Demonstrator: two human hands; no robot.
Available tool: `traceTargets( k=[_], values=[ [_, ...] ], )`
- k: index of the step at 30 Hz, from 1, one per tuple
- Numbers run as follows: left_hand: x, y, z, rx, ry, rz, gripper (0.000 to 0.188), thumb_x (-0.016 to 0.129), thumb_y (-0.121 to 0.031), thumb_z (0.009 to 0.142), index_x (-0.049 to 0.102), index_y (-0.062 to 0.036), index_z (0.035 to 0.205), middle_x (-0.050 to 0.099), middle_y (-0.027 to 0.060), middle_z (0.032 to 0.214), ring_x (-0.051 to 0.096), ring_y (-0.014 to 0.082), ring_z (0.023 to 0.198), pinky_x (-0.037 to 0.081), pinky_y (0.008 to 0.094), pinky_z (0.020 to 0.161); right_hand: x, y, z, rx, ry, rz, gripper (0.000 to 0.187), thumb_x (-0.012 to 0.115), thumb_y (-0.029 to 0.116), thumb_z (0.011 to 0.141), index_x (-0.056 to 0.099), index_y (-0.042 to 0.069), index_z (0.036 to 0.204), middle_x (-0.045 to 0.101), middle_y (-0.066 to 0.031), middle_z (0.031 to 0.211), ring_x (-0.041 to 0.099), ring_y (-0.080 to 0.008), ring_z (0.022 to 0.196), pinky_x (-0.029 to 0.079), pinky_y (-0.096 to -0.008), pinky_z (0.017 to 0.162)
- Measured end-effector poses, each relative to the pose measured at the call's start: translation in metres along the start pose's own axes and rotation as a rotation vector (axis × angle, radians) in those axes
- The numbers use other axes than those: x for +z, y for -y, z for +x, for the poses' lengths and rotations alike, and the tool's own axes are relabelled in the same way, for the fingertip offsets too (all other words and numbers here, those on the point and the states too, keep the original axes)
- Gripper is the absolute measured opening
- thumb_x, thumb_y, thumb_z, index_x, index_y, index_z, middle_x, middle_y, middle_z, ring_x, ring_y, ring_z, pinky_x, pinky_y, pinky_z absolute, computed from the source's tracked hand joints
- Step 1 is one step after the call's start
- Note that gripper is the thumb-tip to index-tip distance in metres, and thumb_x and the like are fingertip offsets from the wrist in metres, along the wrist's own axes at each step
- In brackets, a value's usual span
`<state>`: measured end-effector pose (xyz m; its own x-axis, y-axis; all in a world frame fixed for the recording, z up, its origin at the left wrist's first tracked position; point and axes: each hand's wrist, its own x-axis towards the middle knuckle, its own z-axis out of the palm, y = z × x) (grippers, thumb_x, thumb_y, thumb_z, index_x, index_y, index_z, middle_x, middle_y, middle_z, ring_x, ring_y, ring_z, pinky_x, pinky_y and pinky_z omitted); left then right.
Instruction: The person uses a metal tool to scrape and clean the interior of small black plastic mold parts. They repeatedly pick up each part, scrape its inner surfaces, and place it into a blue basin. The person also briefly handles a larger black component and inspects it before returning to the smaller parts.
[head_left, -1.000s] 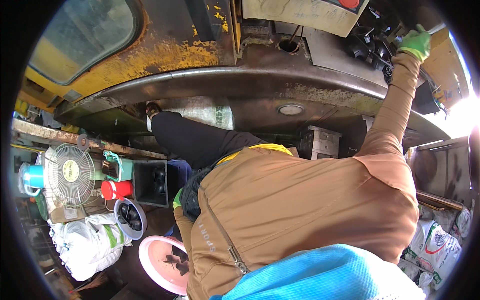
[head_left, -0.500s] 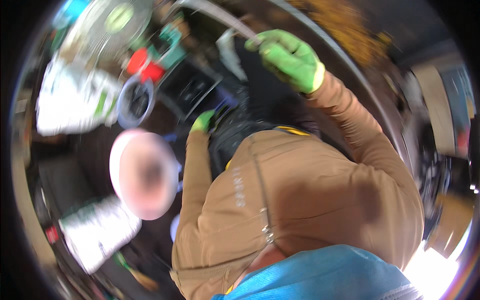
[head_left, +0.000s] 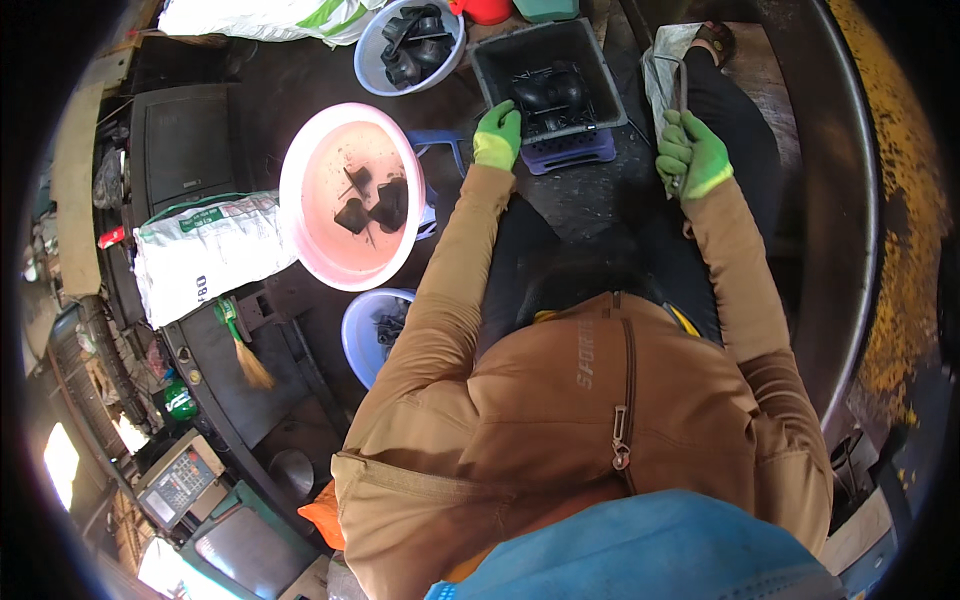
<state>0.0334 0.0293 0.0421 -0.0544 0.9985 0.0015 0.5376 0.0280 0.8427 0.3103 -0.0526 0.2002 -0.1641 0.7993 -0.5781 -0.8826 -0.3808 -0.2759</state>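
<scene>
My left hand [head_left: 497, 137], in a green glove, is closed on the near left corner of a black plastic crate [head_left: 608, 95]. Dark moulded black parts [head_left: 552, 92] lie in the crate, which rests on a purple perforated stand [head_left: 570, 152]. My right hand [head_left: 692, 155], gloved alike, is wrapped around a thin grey rod [head_left: 683, 88] that points away from me and bends at its far end. The rod's tip is near a crumpled whitish bag [head_left: 664, 72], beside my right leg.
Left of the crate stand a pink basin [head_left: 345, 262] with a few black pieces, a white-blue basin [head_left: 372, 82] of black parts, and another basin [head_left: 357, 335]. White sacks [head_left: 215, 250] and a small brush [head_left: 245, 350] lie further left. A curved metal edge [head_left: 868, 260] runs along the right.
My right hand has come down and nearer with the rod, from a raised spot. My left hand stays at the crate. The whole view has turned, and blur has cleared.
</scene>
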Motion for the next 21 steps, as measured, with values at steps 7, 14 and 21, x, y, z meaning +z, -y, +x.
traceTargets(
  k=[7,14,21],
  values=[
    [0.070,0.006,0.087,-0.002,0.451,0.577,0.049,0.063,-0.031,0.078,0.059,-0.0093,0.122,0.060,0.0175,0.120,0.057,0.0329,0.111,0.045,0.0402,0.096,0.022,0.021,-0.011,-0.154,-0.075,-0.258,0.026,0.042,0.028,0.100,0.054,0.006,0.105,0.034,0.0058,0.062,0.023,-0.0039,0.042,0.019,-0.0202,0.039],
    [0.127,0.026,0.106,-0.215,0.296,0.934,0.067,0.072,-0.026,0.069,0.046,-0.0143,0.130,0.043,0.0116,0.131,0.048,0.0342,0.118,0.045,0.0424,0.095,0.028,0.027,-0.019,0.000,-0.164,-0.164,0.027,0.048,0.031,0.094,0.056,0.007,0.105,0.041,0.0052,0.064,0.032,-0.0051,0.045,0.027,-0.0211,0.043],
    [0.105,0.048,0.147,0.083,0.689,1.024,0.059,0.077,-0.035,0.069,0.057,-0.0151,0.121,0.056,0.0137,0.120,0.056,0.0331,0.111,0.047,0.0428,0.093,0.027,0.025,-0.017,0.022,-0.188,-0.161,0.030,0.046,0.032,0.096,0.055,0.006,0.106,0.039,0.0047,0.064,0.028,-0.0043,0.043,0.023,-0.0196,0.040]
  ],
)
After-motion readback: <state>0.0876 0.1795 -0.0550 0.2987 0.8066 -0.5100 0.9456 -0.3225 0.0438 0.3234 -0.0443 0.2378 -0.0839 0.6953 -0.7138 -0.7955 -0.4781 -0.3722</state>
